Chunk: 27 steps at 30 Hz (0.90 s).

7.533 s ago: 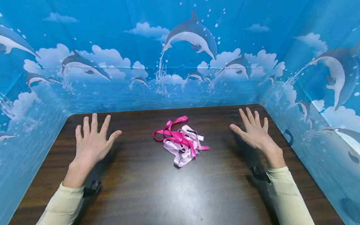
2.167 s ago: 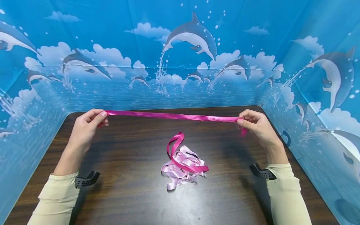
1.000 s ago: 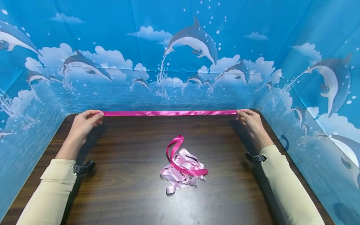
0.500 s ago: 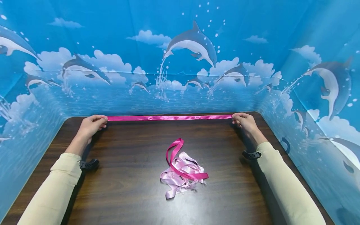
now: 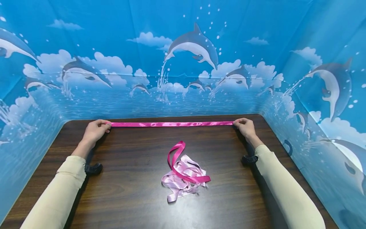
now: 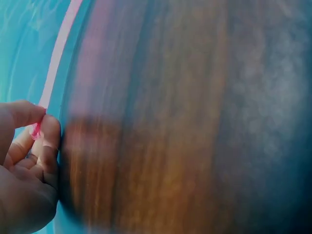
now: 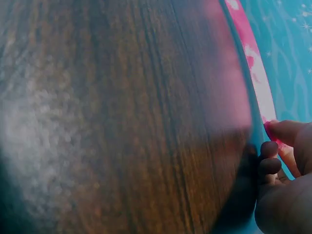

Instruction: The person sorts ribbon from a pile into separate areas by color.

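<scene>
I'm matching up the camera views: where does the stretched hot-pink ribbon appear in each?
Head: the stretched ribbon runs across the middle, between left hand and right hand.
Left wrist: upper left, slanting up from the left hand.
Right wrist: upper right, slanting up from the right hand.
Shared landmark: the blue backdrop.

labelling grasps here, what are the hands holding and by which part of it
One bright pink ribbon, held out straight: the left hand pinches it at or near one end, the right hand at or near the other.
</scene>
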{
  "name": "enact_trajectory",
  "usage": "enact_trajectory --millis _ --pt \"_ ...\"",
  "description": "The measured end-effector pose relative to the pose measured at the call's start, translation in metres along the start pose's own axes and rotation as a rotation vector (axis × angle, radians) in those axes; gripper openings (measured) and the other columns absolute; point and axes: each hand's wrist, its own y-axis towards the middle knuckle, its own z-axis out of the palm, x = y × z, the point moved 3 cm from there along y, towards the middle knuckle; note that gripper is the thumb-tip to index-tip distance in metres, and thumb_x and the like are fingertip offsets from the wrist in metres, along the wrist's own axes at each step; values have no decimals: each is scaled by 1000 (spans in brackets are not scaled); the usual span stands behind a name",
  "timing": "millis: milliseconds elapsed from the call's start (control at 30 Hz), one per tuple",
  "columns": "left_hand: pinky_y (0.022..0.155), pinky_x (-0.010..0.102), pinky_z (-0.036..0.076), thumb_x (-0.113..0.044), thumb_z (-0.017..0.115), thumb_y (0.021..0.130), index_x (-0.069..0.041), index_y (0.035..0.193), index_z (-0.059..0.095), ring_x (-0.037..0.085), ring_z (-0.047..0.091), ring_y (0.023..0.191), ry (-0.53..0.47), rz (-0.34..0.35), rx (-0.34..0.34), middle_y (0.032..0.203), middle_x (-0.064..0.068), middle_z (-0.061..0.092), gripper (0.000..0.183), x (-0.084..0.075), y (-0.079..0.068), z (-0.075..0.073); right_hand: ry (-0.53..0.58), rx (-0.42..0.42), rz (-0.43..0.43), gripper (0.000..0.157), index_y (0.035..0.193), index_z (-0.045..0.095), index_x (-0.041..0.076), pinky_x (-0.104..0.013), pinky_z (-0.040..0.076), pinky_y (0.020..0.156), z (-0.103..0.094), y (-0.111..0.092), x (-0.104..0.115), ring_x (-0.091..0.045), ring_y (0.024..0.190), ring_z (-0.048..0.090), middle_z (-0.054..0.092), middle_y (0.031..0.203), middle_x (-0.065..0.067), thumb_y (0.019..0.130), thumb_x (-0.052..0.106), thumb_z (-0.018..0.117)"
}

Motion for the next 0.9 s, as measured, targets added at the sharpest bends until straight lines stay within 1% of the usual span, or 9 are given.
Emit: enact_trajectory --millis 133,267,367,433,567,667,733,800,900 --pt "85 38 45 -34 52 107 0 132 60 29 64 97 -1 3 -8 113 20 66 43 -2 0 1 10 -23 1 24 110 67 -4 -27 45 71 -1 0 0 -20 83 55 60 99 -12 99 17 69" --pt "94 48 44 -35 50 108 2 135 55 32 62 100 -20 0 10 117 23 63 46 -4 0 -1 22 -16 10 32 121 62 -5 -28 48 74 -4 -4 4 -25 88 59 62 108 -17 101 19 67" --pt "97 54 42 -37 47 108 4 139 49 36 62 104 -17 -7 29 123 25 60 52 -4 -5 -4 18 -32 27 38 129 57 -4 -35 51 80 -9 -11 10 -31 97 62 62 117 -22 102 22 64" --pt "94 54 45 -38 46 108 5 141 47 37 61 106 3 -3 6 125 26 58 54 -5 -12 -7 2 -63 18 40 132 56 -3 -41 50 86 -12 -17 15 -34 104 61 62 123 -23 102 24 62" --pt "82 45 45 -37 48 106 5 142 49 39 55 112 32 8 -135 128 27 54 55 -14 -32 -19 -56 -127 -95 42 132 57 -2 -52 44 97 -19 -28 35 -38 118 55 57 129 -24 101 26 61" --pt "78 41 41 -37 50 105 3 142 51 41 50 116 23 16 -224 131 27 53 55 -25 -46 -27 -95 -139 -199 42 132 57 -1 -55 41 99 -23 -35 53 -40 121 50 54 129 -24 102 29 61" --pt "79 42 41 -37 49 105 3 142 51 42 50 118 22 41 -239 132 28 53 54 -34 -55 -27 -106 -129 -249 42 131 58 0 -55 42 97 -24 -40 65 -40 120 51 54 128 -22 101 30 62" --pt "81 44 41 -37 49 105 2 142 51 42 51 118 30 85 -236 132 27 54 53 -44 -64 -25 -118 -91 -287 42 131 58 3 -53 43 93 -21 -47 76 -37 116 54 56 127 -19 101 31 63" --pt "82 47 41 -37 50 106 0 141 53 41 53 114 31 183 -184 129 25 56 51 -62 -78 -16 -114 29 -344 42 133 58 5 -50 45 91 -11 -58 90 -33 112 59 60 126 -16 101 31 64"
